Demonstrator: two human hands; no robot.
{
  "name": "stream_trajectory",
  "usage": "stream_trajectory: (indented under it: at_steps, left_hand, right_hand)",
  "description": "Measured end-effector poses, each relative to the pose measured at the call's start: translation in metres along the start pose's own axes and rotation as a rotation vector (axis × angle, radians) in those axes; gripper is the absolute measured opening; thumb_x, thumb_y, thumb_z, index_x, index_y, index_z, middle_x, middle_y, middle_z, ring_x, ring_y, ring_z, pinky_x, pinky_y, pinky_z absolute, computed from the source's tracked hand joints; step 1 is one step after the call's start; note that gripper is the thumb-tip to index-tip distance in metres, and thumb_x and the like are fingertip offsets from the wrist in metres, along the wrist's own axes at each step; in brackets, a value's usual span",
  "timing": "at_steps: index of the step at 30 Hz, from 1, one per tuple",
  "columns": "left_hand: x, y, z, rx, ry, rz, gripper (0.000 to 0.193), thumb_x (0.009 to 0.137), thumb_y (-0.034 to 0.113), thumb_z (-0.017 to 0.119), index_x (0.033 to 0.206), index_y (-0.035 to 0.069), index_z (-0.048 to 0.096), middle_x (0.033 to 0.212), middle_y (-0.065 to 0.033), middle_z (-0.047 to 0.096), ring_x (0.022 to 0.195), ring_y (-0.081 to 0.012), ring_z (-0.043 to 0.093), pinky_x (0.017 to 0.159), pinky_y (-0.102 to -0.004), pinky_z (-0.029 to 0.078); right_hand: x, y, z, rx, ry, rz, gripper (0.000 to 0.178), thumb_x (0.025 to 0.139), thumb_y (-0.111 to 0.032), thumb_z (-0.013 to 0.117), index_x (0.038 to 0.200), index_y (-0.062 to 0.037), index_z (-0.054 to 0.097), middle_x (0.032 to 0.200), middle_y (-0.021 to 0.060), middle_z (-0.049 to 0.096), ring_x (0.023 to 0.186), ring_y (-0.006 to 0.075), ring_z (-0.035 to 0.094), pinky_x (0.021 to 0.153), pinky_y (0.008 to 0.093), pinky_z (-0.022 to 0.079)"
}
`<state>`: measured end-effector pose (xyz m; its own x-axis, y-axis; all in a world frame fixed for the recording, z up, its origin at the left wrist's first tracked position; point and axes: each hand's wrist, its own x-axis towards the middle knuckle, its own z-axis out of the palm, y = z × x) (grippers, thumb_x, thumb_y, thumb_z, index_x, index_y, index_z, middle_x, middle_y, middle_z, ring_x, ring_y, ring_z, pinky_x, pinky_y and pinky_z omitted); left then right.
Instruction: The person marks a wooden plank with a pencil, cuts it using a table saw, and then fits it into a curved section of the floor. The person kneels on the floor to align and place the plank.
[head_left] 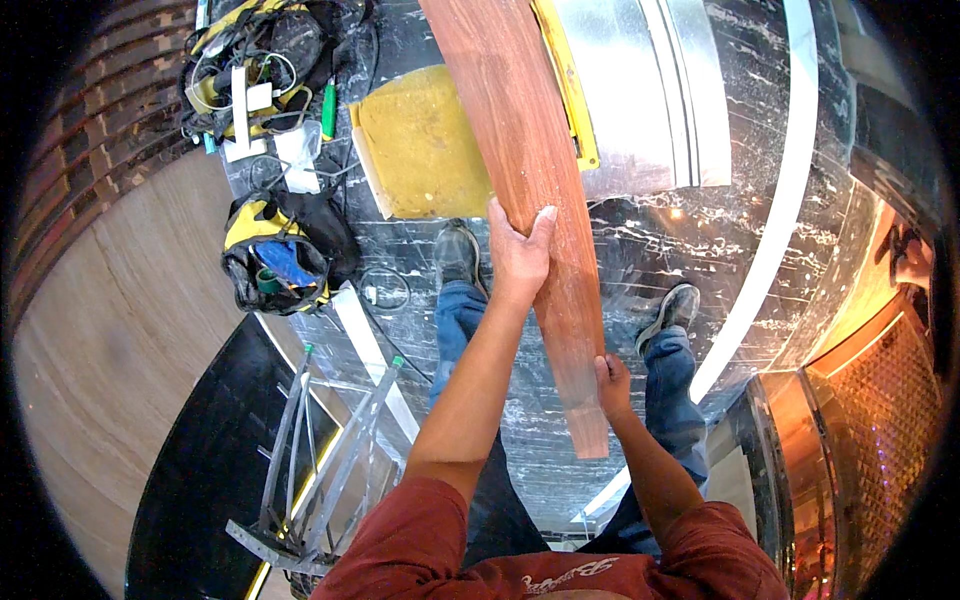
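Observation:
A long reddish-brown wooden plank [520, 120] with visible grain runs from the far edge of the view toward my body, its near end above the floor between my legs. My left hand [520, 255] grips it partway along, thumb on the upper face and some fingers hidden at the left edge. Nearer to me, my right hand [612, 385] closes round its right edge, with the fingers partly hidden beneath. Beyond my hands, the plank passes over a yellow board [415, 145] and beside a yellow level-like bar [570, 90].
Silver metal sheet [630, 110] lies right of the plank. Tool bags [275, 255], cables and a green-handled tool [329, 110] are at left on the dark marbled floor [400, 235]. A metal stepladder [320, 450] stands near left; a patterned, lit panel [880, 430] is at right.

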<state>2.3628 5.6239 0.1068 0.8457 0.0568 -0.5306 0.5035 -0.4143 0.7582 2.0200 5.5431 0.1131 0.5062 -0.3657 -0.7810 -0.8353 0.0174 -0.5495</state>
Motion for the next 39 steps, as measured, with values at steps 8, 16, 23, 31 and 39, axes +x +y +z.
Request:
stream_trajectory:
  at_steps: [8,16,23,31,39]
  left_hand:
    - [-0.015,-0.006,0.002,-0.102,-0.011,-0.039,0.053,0.090,0.017,0.077,0.130,-0.002,0.049,0.120,-0.0177,0.063,0.109,-0.0257,0.062,0.096,-0.0384,0.051]
    - [-0.071,-0.029,-0.021,-0.019,-0.047,-0.144,0.049,0.090,0.015,0.077,0.129,-0.003,0.054,0.121,-0.0146,0.066,0.109,-0.0228,0.065,0.095,-0.0369,0.053]
    - [-0.191,-0.047,-0.132,0.029,-0.431,-0.440,0.047,0.101,0.030,0.062,0.135,-0.002,0.056,0.123,-0.0086,0.068,0.112,-0.0235,0.064,0.099,-0.0387,0.050]
    - [-0.173,-0.041,-0.144,-0.628,-0.124,-0.579,0.057,0.103,0.044,0.061,0.136,-0.003,0.053,0.126,-0.0101,0.064,0.114,-0.0243,0.062,0.100,-0.0408,0.048]
    - [-0.122,-0.013,-0.190,-0.726,0.006,-0.601,0.045,0.102,0.035,0.064,0.130,0.001,0.055,0.117,-0.0098,0.066,0.104,-0.0257,0.065,0.093,-0.0425,0.053]
  right_hand:
    - [-0.006,0.014,0.000,-0.002,0.012,-0.002,0.034,0.103,-0.032,0.061,0.091,-0.0005,0.061,0.075,0.0102,0.058,0.071,0.0190,0.054,0.066,0.0392,0.046]
    - [-0.046,0.093,-0.019,-0.026,-0.173,0.221,0.037,0.104,-0.037,0.058,0.107,-0.0013,0.068,0.089,0.0149,0.067,0.083,0.0227,0.062,0.075,0.0392,0.051]
    - [-0.054,-0.131,-0.054,-0.205,-0.521,-0.099,0.033,0.104,-0.033,0.054,0.112,-0.0053,0.070,0.110,0.0193,0.071,0.102,0.0391,0.068,0.090,0.0481,0.053]
    - [0.308,-0.527,-0.159,-0.729,0.170,-1.207,0.047,0.105,-0.033,0.052,0.143,-0.0049,0.054,0.140,0.0226,0.059,0.128,0.0443,0.056,0.111,0.0505,0.042]
    - [0.504,-0.628,-0.052,-0.838,-0.032,-0.306,0.089,0.092,-0.083,0.043,0.072,-0.0001,0.067,0.072,0.0151,0.061,0.059,0.0277,0.048,0.063,0.0410,0.043]
